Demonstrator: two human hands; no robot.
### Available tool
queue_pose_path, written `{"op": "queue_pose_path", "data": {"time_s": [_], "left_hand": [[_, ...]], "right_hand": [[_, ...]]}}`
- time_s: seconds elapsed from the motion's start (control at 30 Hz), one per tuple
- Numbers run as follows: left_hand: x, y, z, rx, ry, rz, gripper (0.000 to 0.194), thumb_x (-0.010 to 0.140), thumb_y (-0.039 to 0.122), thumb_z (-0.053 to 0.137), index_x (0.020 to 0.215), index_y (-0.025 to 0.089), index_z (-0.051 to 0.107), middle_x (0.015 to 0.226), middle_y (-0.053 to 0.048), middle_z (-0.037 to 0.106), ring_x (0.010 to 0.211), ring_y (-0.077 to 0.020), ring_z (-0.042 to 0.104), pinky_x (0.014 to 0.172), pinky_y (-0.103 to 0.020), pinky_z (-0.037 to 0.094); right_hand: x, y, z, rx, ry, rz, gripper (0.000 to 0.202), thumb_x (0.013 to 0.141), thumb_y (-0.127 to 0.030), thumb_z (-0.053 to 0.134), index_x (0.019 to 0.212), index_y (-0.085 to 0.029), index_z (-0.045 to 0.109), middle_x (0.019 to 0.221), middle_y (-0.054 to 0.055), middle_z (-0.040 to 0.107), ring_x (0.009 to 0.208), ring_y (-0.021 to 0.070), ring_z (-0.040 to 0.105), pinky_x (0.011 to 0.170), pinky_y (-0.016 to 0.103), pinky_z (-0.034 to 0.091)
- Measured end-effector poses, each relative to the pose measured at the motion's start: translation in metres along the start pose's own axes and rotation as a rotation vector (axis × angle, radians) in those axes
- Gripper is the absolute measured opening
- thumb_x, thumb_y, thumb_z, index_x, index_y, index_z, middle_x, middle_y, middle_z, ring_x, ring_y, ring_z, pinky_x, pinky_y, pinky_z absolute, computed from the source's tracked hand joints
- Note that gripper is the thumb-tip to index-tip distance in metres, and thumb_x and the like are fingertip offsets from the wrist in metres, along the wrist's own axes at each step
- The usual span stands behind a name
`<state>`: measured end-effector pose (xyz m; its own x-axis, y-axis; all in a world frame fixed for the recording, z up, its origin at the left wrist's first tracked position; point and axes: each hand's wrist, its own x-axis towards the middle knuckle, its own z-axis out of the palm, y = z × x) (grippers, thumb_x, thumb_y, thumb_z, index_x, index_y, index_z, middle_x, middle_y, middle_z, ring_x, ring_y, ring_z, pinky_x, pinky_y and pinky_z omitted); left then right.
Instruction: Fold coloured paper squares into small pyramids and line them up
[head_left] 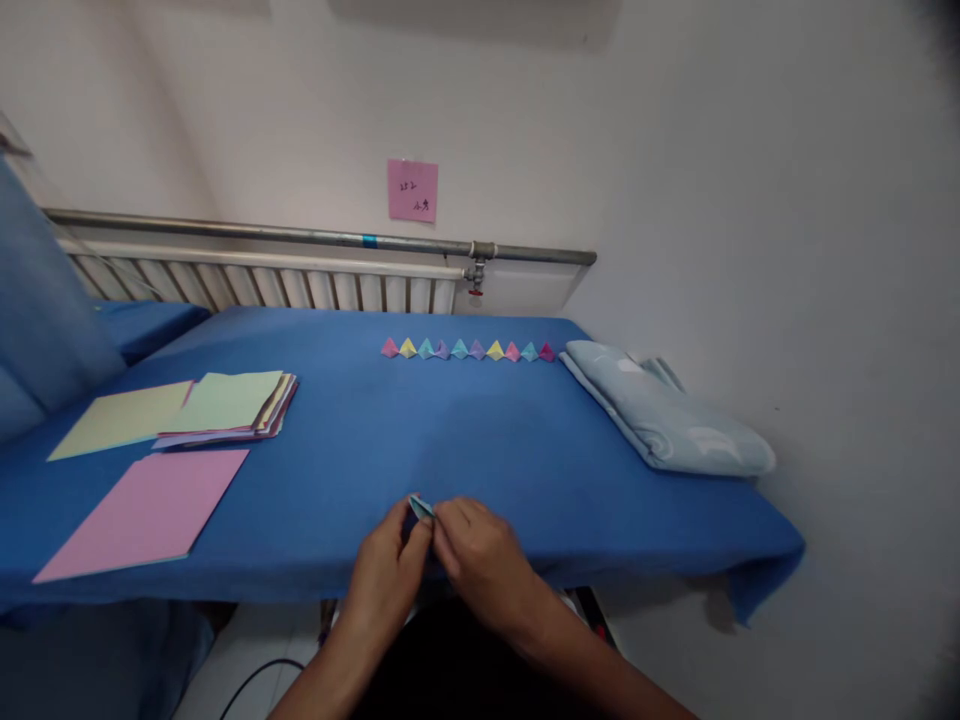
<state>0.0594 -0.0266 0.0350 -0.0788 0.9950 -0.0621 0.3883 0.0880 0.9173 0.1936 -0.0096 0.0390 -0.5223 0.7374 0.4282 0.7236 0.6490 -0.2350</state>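
Between my two hands, just above the front edge of the blue-covered table (345,480), is a small folded piece of light green-blue paper (421,508). My left hand (390,555) pinches it from the left with thumb and fingers. From the right, my right hand (480,550) has its fingers closed on the paper's other end and hides part of it. A row of small folded paper pieces (460,349) in pink, yellow, teal and purple lies along the far part of the table.
On the left lie a stack of coloured paper (229,403), yellow sheets (120,418) and pink sheets (150,510). A folded light-blue blanket (667,415) rests at the right by the wall. Behind the table are a radiator (322,285), a metal pipe (262,232) and a pink note (412,190).
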Motion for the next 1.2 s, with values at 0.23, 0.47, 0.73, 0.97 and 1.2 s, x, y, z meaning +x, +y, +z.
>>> {"op": "queue_pose_path", "data": {"time_s": [0.23,0.47,0.73,0.97,1.2], "left_hand": [[0.008,0.002,-0.002,0.249,0.123,0.08,0.018,0.081,0.031,0.044,0.079,0.018,0.056,0.075,-0.006,0.063,0.073,-0.0208,0.061,0.07,-0.032,0.045],[0.02,0.005,0.003,0.13,0.079,-0.038,0.016,0.082,0.023,0.042,0.086,0.017,0.056,0.068,-0.004,0.065,0.063,-0.017,0.061,0.06,-0.026,0.043],[0.026,0.001,0.008,0.153,0.129,-0.025,0.024,0.081,0.019,0.045,0.098,0.015,0.06,0.082,-0.007,0.071,0.08,-0.0201,0.067,0.069,-0.028,0.047],[0.024,0.001,0.008,0.238,0.121,-0.028,0.026,0.082,0.015,0.044,0.102,0.013,0.06,0.085,-0.01,0.072,0.08,-0.0207,0.068,0.07,-0.028,0.046],[0.02,0.005,0.006,0.354,0.079,0.005,0.026,0.084,0.014,0.043,0.103,0.015,0.061,0.083,-0.009,0.072,0.08,-0.0214,0.068,0.069,-0.028,0.045]], "right_hand": [[0.004,0.003,0.006,-0.099,-0.004,-0.012,0.013,0.085,-0.01,0.05,0.077,-0.018,0.055,0.071,0.003,0.06,0.067,0.0182,0.054,0.06,0.028,0.04],[0.01,0.007,0.013,-0.102,0.014,-0.018,0.014,0.088,-0.012,0.046,0.078,-0.019,0.054,0.072,0.004,0.06,0.069,0.0185,0.055,0.061,0.028,0.041],[0.01,0.01,0.017,-0.109,0.013,-0.013,0.015,0.089,-0.012,0.046,0.078,-0.019,0.052,0.073,0.004,0.059,0.069,0.0185,0.055,0.062,0.028,0.04],[0.009,0.011,0.017,-0.12,0.01,0.011,0.014,0.087,-0.011,0.047,0.077,-0.019,0.053,0.072,0.003,0.059,0.07,0.0182,0.054,0.061,0.028,0.039],[0.009,0.013,0.016,-0.082,-0.007,0.035,0.01,0.088,-0.013,0.049,0.08,-0.019,0.053,0.076,0.004,0.059,0.073,0.0182,0.055,0.062,0.027,0.039]]}}
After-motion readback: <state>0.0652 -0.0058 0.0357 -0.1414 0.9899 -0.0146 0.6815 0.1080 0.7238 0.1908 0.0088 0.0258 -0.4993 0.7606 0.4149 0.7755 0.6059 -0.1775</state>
